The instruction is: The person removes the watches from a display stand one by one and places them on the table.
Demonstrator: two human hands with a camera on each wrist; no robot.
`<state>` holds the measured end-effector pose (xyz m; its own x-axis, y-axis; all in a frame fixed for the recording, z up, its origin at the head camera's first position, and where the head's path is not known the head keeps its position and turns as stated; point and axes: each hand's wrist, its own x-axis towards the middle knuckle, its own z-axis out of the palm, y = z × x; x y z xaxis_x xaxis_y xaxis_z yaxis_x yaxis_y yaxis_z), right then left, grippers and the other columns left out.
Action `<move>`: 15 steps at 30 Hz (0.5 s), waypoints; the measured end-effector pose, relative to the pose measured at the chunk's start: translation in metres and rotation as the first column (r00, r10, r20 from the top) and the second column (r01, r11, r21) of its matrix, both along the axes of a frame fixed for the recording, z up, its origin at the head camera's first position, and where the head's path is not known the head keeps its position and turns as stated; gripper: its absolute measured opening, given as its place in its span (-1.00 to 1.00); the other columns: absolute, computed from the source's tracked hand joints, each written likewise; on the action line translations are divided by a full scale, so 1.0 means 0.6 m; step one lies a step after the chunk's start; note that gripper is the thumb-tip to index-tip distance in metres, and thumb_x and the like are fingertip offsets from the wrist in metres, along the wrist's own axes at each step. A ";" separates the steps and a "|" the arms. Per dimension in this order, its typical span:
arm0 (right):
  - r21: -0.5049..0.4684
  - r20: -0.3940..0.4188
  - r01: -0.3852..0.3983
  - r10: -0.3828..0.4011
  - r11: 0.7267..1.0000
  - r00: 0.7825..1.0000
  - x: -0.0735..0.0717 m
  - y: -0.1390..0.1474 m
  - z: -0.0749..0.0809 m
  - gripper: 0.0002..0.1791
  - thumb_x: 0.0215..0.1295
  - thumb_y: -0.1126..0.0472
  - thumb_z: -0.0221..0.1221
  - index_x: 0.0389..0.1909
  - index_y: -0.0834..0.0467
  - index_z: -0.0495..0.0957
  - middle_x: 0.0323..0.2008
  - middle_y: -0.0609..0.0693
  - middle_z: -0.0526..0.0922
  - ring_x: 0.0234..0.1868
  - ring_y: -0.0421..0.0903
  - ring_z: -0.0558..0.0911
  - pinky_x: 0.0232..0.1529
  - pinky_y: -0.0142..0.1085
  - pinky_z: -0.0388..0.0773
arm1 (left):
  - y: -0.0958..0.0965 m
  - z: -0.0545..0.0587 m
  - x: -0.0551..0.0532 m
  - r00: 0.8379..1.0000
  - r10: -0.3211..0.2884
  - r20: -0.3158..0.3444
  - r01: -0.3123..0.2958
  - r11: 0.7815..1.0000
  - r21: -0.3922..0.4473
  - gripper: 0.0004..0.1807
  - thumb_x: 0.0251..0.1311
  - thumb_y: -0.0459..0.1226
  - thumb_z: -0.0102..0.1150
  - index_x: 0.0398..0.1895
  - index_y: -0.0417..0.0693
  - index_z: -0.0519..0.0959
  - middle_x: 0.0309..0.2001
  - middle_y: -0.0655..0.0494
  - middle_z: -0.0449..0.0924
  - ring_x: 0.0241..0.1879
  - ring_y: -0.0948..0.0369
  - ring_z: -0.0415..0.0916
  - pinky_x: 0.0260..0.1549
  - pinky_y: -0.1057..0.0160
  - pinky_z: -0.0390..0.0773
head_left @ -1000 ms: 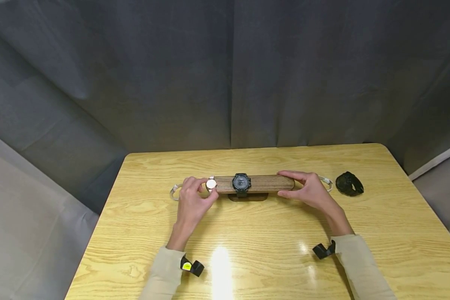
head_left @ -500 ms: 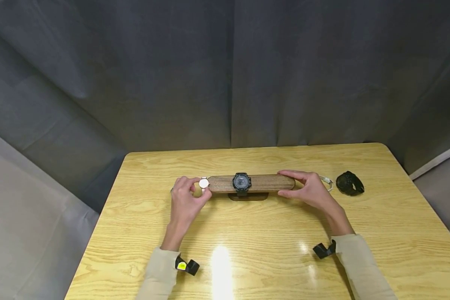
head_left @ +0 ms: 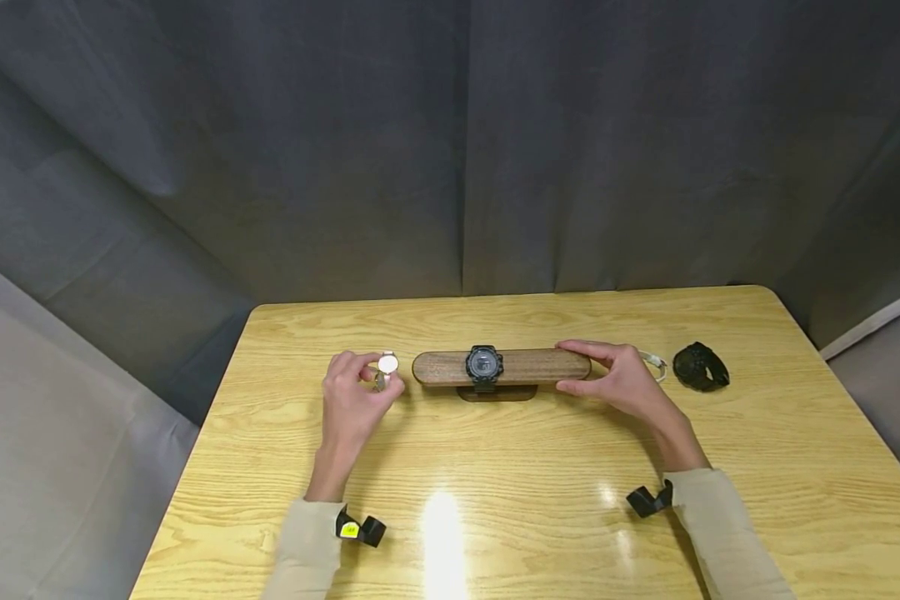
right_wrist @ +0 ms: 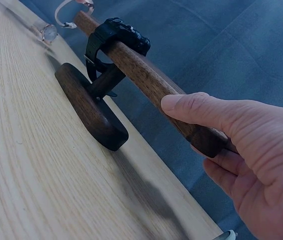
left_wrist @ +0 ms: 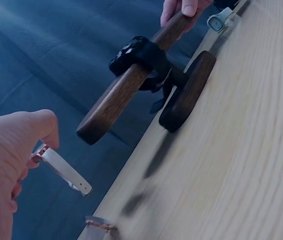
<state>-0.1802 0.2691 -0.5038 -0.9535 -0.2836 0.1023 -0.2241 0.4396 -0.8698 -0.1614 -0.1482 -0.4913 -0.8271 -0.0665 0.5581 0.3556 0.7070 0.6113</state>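
Note:
My left hand (head_left: 354, 396) pinches a small watch (head_left: 387, 364) with a pale round dial, held just off the left end of a wooden watch stand (head_left: 536, 367). Its white strap (left_wrist: 65, 169) hangs down in the left wrist view. A chunky black digital watch (head_left: 483, 364) is strapped around the stand's bar, near the middle. My right hand (head_left: 621, 379) grips the bar's right end, thumb (right_wrist: 191, 107) on the near side. Fingers partly hide that end.
Another light-strapped watch (right_wrist: 49, 33) lies on the table below my left hand. Behind my right hand lies a pale watch (head_left: 655, 364), partly hidden, with a black watch (head_left: 697, 367) to its right. A grey curtain (head_left: 360, 167) hangs behind the table.
My left hand has moved left with the small watch, from the bar's left end to a spot apart from it. My right hand and the stand have stayed put.

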 end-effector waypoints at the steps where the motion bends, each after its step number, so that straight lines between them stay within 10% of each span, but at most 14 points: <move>1: 0.000 0.000 -0.001 0.001 1.000 1.000 0.000 0.000 0.000 -0.34 0.16 0.04 0.56 0.32 -0.01 0.64 0.28 -0.03 0.66 0.41 0.07 0.51 0.03 -0.41 0.50 | -0.003 0.001 0.000 1.000 0.004 -0.001 -0.004 1.000 0.002 -0.73 -0.07 -0.33 0.47 -0.25 -0.27 0.77 -0.48 -0.08 0.52 -0.35 0.14 0.41 -0.47 0.31 0.46; 15: -0.008 0.006 -0.007 0.007 1.000 1.000 0.000 0.000 0.002 -0.32 0.16 0.05 0.56 0.33 0.06 0.62 0.28 -0.04 0.65 0.40 0.05 0.52 -0.07 -0.36 0.50 | -0.052 0.002 -0.006 0.995 0.074 0.074 -0.073 0.997 -0.019 -0.70 -0.07 -0.31 0.52 -0.24 -0.27 0.75 -0.47 0.03 0.45 -0.31 0.07 0.44 -0.44 0.22 0.50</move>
<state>-0.1803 0.2688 -0.5024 -0.9521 -0.2891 0.0993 -0.2220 0.4310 -0.8746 -0.1648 -0.1796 -0.4899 -0.8598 -0.1196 0.4965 0.2563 0.7398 0.6221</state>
